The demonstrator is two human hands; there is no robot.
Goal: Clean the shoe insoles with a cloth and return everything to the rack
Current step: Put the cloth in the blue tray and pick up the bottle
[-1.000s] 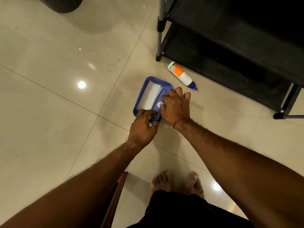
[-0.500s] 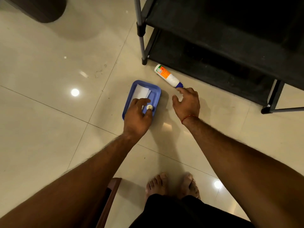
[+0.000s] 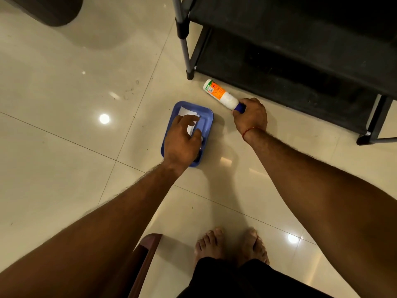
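A blue plastic tray lies on the tiled floor with a folded white cloth in it. My left hand is spread over the tray, its fingers resting on the cloth and covering the tray's near half. What lies under the palm is hidden. A white bottle with an orange label and blue cap lies on its side by the black shoe rack. My right hand grips the bottle at its blue cap end.
The rack's grey corner post stands just beyond the tray. A dark round object sits at the far left. A brown wooden edge and my bare feet are below me.
My right hand has moved off the tray to the right and closed round the bottle's cap. My left hand has slid further onto the tray, over the cloth.
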